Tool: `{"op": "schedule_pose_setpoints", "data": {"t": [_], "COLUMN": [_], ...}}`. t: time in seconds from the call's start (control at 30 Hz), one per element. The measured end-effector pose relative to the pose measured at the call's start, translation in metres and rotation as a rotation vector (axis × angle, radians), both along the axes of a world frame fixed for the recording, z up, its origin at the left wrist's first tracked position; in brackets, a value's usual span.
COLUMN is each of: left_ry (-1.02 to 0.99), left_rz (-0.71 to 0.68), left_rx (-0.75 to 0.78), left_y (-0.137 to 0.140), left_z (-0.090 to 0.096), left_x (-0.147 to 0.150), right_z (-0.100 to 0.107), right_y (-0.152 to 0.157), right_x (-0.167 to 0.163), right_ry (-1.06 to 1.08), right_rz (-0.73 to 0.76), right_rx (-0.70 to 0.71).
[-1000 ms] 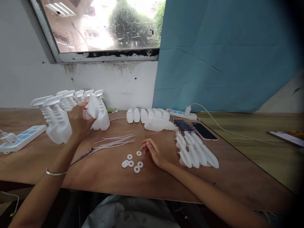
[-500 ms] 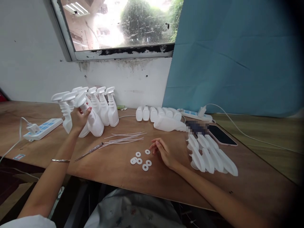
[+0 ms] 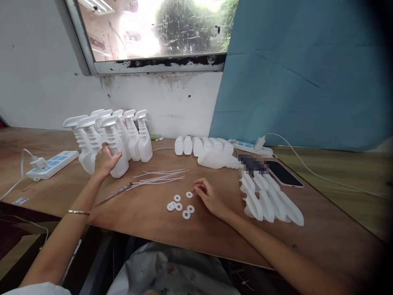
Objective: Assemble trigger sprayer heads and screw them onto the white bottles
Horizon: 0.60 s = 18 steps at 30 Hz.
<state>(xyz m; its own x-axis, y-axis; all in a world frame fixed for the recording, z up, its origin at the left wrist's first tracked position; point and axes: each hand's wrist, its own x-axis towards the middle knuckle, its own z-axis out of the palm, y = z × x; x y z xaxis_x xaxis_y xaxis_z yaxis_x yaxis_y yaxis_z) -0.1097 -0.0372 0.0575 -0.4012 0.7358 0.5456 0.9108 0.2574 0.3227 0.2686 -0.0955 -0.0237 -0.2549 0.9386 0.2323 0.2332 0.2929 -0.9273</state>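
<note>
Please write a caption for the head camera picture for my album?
The left hand holds a white spray bottle while the right hand is beside flat white rings.

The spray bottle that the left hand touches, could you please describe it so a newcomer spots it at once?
Below the window, find the white spray bottles clustered on the table. Your bottle stands upright at the front; unlike its neighbours, it has the left hand against it.

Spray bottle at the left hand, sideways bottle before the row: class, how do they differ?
The spray bottle is roughly upright; the sideways bottle lies flat. The left hand touches the spray bottle; no hand touches the sideways bottle. A spray head tops the spray bottle; none shows on the sideways bottle. Both are white.
</note>
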Motion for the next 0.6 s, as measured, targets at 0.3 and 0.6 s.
{"op": "schedule_pose_setpoints", "data": {"t": [0.3,0.6], "left_ry": [-0.004,0.095], "left_rz": [0.041,-0.178], "left_rx": [0.082,0.579], "left_y": [-0.002,-0.038], "left_z": [-0.009,-0.009], "left_x": [-0.013,0.007], "right_z": [0.006,0.015], "right_y": [-0.003,0.001], "right_x": [0.001,0.013], "right_ry": [-0.15,-0.903], "right_rz": [-0.053,-0.354], "right_rx": [0.109,0.521]}}
